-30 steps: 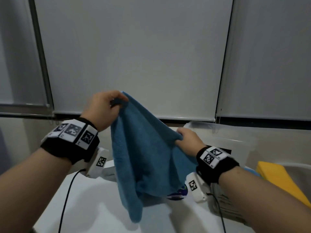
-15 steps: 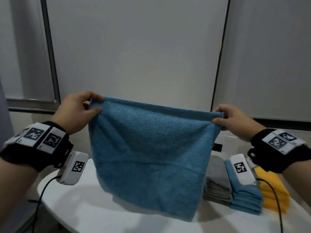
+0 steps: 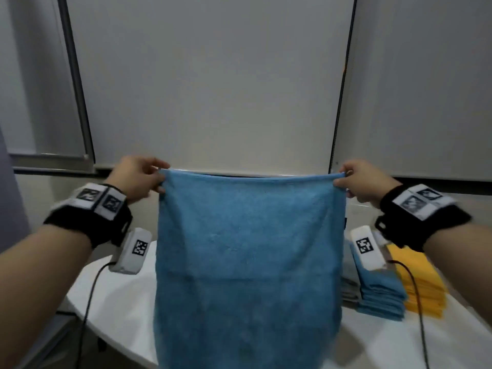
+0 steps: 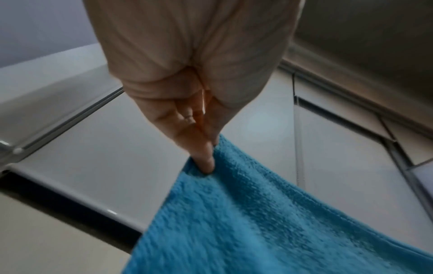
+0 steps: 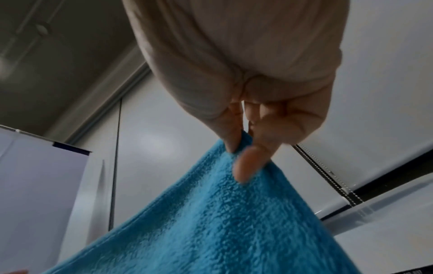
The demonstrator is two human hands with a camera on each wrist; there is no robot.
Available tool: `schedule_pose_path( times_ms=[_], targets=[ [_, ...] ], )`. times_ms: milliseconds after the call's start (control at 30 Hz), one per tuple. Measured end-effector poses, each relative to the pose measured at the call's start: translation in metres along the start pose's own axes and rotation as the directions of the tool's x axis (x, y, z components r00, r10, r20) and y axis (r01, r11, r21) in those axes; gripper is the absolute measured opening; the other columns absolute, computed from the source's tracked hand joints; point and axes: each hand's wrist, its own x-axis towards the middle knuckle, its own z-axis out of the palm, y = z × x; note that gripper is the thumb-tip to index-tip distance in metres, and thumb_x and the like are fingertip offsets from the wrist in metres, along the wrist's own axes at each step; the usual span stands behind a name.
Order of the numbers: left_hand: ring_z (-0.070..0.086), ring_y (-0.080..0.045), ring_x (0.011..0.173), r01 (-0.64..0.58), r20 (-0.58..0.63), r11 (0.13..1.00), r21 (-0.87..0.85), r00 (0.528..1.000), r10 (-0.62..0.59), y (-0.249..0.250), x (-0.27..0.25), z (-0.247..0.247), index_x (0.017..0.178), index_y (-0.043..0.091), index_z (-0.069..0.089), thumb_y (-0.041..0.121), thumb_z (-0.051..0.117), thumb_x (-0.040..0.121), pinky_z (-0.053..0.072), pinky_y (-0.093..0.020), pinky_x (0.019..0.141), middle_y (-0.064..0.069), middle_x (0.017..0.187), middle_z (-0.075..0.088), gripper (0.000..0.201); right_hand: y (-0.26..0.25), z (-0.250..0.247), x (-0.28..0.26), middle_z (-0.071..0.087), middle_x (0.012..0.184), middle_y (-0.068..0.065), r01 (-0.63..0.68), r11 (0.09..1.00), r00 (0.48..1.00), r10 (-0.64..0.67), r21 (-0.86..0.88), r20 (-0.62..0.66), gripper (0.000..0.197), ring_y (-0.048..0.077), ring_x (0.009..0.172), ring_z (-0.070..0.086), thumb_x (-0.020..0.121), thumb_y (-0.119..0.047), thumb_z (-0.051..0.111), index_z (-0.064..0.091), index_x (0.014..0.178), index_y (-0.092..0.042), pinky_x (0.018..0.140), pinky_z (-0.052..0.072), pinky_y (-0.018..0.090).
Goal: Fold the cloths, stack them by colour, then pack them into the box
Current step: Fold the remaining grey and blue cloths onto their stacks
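Observation:
A blue cloth hangs flat and spread wide above the white table, its top edge level. My left hand pinches the cloth's upper left corner; in the left wrist view the fingers pinch the blue cloth. My right hand pinches the upper right corner; in the right wrist view the thumb and fingers clamp the cloth. To the right on the table lie folded stacks: grey, blue and yellow. The hanging cloth hides the table's middle.
White roller blinds cover the wall behind the table. The table's rounded left edge curves toward me. Black cables hang from both wrist cameras over the table.
The cloth went from bunched and drooping to fully spread. My hands moved apart to its two top corners and pulled the top edge straight; the folded stacks came into view.

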Motion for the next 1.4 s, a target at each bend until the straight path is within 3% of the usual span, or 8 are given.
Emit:
schedule_pose_path(
  times_ms=[133,333,533,667,1000,1067,1233,1400],
  targets=[
    [0.065,-0.016,0.06,0.072,-0.078,0.991,-0.115,0.994,-0.081,-0.008,0.019,0.015,0.123,0.003,0.061,-0.003,0.058,0.089,0.059,-0.026,0.064,-0.01,0.084,0.063,0.035,-0.006,0.015,0.017,0.054,0.079,0.015,0.002,0.996,0.998,0.005,0.093,-0.07,0.025,0.024,0.059,0.057,0.089,0.0,0.054,0.045,0.072,-0.016,0.045,0.047,0.027],
    [0.057,-0.004,0.056,-0.101,-0.222,0.945,-0.311,0.975,0.031,0.014,0.004,-0.005,0.095,0.01,0.068,-0.003,0.058,0.088,0.05,-0.008,0.053,-0.005,0.074,0.061,0.018,-0.013,-0.004,-0.005,0.056,0.1,0.021,0.111,0.933,0.992,-0.082,0.343,-0.097,0.017,0.032,0.086,0.064,0.095,-0.001,0.048,0.045,0.082,-0.013,0.083,0.053,0.047],
    [0.06,-0.001,0.056,-0.018,0.082,0.964,-0.265,0.996,0.041,-0.037,-0.044,-0.014,0.076,0.011,0.074,-0.005,0.06,0.086,0.051,-0.009,0.064,-0.008,0.071,0.067,0.024,0.026,0.002,-0.072,0.062,0.092,0.019,0.08,0.96,0.983,-0.121,0.27,0.138,0.008,0.021,0.074,0.067,0.097,-0.005,0.049,0.049,0.089,-0.005,0.06,0.052,0.025],
    [0.061,-0.008,0.065,0.027,0.274,0.998,-0.062,0.962,-0.009,-0.08,-0.088,0.003,0.075,0.017,0.073,0.0,0.062,0.088,0.048,-0.01,0.061,-0.007,0.07,0.073,0.024,0.074,0.025,-0.109,0.065,0.08,0.024,0.0,0.996,0.919,-0.037,0.094,0.393,0.01,0.021,0.066,0.059,0.097,-0.007,0.05,0.048,0.087,-0.006,0.063,0.049,0.031],
    [0.053,-0.015,0.053,0.185,0.806,0.965,0.188,0.532,-0.259,-0.1,-0.119,0.011,0.081,0.008,0.066,0.029,0.068,0.074,0.043,-0.024,0.054,-0.006,0.061,0.058,0.022,0.122,0.043,-0.135,0.062,0.074,0.013,-0.405,0.912,0.506,0.282,-0.065,0.815,0.007,0.027,0.073,0.069,0.098,-0.007,0.046,0.041,0.095,-0.011,0.052,0.049,0.024],
    [0.049,-0.014,0.052,0.192,0.791,0.961,0.199,0.547,-0.273,-0.101,-0.115,0.015,0.079,0.01,0.066,0.028,0.067,0.073,0.04,-0.023,0.053,-0.003,0.06,0.055,0.02,0.118,0.047,-0.129,0.058,0.072,0.008,-0.338,0.933,0.543,0.3,-0.123,0.784,0.007,0.022,0.065,0.068,0.098,-0.009,0.047,0.042,0.094,-0.012,0.046,0.042,0.022],
    [0.048,-0.008,0.058,0.163,0.62,0.964,0.208,0.741,-0.259,-0.12,-0.095,0.045,0.075,0.013,0.064,0.019,0.063,0.087,0.038,-0.02,0.054,0.005,0.062,0.056,0.013,0.116,0.077,-0.092,0.049,0.067,-0.007,0.121,0.873,0.849,0.155,-0.472,0.505,0.021,0.008,0.061,0.048,0.087,-0.017,0.055,0.043,0.071,-0.023,0.052,0.033,0.019],
    [0.052,-0.017,0.072,0.265,0.424,0.948,0.173,0.849,-0.315,-0.16,-0.068,0.093,0.071,0.012,0.06,0.011,0.063,0.089,0.043,-0.026,0.064,-0.001,0.075,0.062,0.018,0.123,0.12,-0.044,0.049,0.075,-0.006,0.238,0.676,0.927,0.056,-0.697,0.371,0.025,0.013,0.076,0.053,0.085,-0.007,0.048,0.039,0.066,-0.022,0.057,0.033,0.02]
  ],
)
